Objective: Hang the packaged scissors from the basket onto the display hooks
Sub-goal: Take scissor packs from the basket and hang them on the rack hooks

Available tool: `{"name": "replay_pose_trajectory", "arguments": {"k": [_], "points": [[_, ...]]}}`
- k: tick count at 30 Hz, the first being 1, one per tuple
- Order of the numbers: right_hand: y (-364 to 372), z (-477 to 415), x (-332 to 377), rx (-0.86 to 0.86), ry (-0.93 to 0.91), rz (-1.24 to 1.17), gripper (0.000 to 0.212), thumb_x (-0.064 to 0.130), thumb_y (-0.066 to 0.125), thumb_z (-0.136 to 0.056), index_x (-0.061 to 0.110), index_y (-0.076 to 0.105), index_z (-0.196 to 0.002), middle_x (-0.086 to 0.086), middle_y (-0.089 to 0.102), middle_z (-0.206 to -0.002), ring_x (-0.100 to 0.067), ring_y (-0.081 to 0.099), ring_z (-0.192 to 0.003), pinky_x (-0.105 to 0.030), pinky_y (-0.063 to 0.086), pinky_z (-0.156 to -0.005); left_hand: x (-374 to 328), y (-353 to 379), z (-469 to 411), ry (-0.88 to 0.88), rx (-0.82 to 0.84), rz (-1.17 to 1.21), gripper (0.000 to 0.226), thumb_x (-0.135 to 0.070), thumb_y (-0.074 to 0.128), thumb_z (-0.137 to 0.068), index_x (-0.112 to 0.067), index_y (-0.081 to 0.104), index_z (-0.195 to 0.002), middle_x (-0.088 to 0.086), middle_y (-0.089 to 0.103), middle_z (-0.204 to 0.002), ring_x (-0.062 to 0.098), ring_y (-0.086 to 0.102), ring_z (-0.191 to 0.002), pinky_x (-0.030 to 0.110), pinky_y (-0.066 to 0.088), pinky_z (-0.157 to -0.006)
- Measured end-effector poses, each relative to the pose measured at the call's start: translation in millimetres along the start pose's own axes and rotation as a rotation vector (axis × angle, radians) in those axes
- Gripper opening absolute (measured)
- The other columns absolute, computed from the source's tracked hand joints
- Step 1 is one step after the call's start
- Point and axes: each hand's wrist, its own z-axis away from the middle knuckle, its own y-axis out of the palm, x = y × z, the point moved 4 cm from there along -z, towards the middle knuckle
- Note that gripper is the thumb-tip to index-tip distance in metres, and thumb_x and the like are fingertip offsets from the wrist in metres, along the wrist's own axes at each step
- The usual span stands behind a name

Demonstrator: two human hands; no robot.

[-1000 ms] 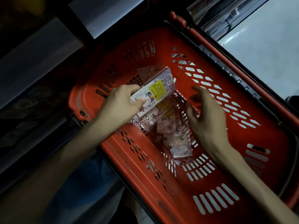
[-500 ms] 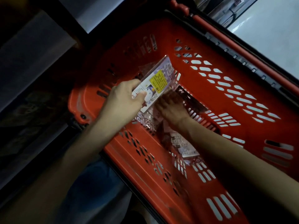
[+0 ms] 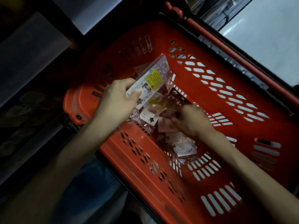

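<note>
A red plastic basket (image 3: 161,159) lies below me with several packaged scissors (image 3: 182,144) loose on its bottom. My left hand (image 3: 116,101) grips a small stack of packaged scissors (image 3: 153,76) with a yellow label, holding it tilted above the basket's left end. My right hand (image 3: 192,122) reaches down into the basket, blurred by motion. Its curled fingers close on another pack (image 3: 150,113) with a black star, just under the held stack. No display hooks are in view.
The basket's red handle bar (image 3: 242,62) runs along its far right side. A dark shelf front (image 3: 32,46) stands to the left. Pale floor (image 3: 267,38) shows at the upper right. Blue fabric (image 3: 90,188) lies below the basket's near wall.
My right hand went from hovering open over the basket down onto the loose packs and now has its fingers on one. The left hand kept its stack almost still.
</note>
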Motion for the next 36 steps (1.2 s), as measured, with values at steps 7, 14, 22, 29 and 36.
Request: {"name": "replay_pose_trajectory", "arguments": {"k": [7,14,22,29,36], "points": [[-57,71,24,0.067,0.209,-1.133,0.006,0.017,0.074,-0.094,0.011,0.074,-0.091,0.000,0.070,-0.067,-0.013,0.065,-0.059,-0.030,0.054,-0.057,3,4,-6,-0.001,0.072,0.115,0.021,0.000,0.066,-0.095,-0.017,0.075,-0.102,0.007,0.079,-0.094,0.013,0.070,-0.077,0.035,0.056,-0.074],[-57,70,16,-0.283,0.055,-0.572,0.033,0.046,0.070,-0.092,0.015,0.069,-0.084,-0.001,0.071,-0.089,-0.021,0.067,-0.081,-0.043,0.053,-0.067,0,5,-2,0.084,0.069,0.108,0.037,-0.002,0.084,-0.079,-0.026,0.075,-0.104,-0.004,0.078,-0.095,0.005,0.070,-0.082,0.027,0.057,-0.080],[-59,53,22,-0.190,-0.143,-0.378,0.033,0.049,0.059,-0.087,0.024,0.076,-0.102,0.011,0.074,-0.110,-0.010,0.069,-0.096,-0.036,0.056,-0.080,-12,8,7,0.179,0.093,0.221,0.014,-0.009,0.086,-0.085,-0.016,0.078,-0.095,-0.007,0.078,-0.086,-0.005,0.069,-0.080,0.016,0.053,-0.074],[-61,61,28,-0.319,-0.066,-0.714,0.029,0.038,0.074,-0.094,0.013,0.068,-0.081,-0.004,0.068,-0.069,-0.022,0.063,-0.063,-0.042,0.047,-0.057,-2,-5,2,0.029,-0.056,0.521,0.037,-0.018,0.087,-0.084,-0.012,0.072,-0.118,0.014,0.077,-0.111,0.017,0.076,-0.100,0.032,0.063,-0.088],[-88,91,47,-0.568,-0.304,-0.143,0.009,0.017,0.061,-0.099,0.009,0.062,-0.097,-0.007,0.064,-0.090,-0.026,0.058,-0.077,-0.039,0.047,-0.065,-28,15,36,-0.304,0.304,0.754,0.057,-0.062,0.059,-0.097,-0.011,0.073,-0.116,0.017,0.076,-0.115,0.023,0.077,-0.102,0.039,0.063,-0.088]]}}
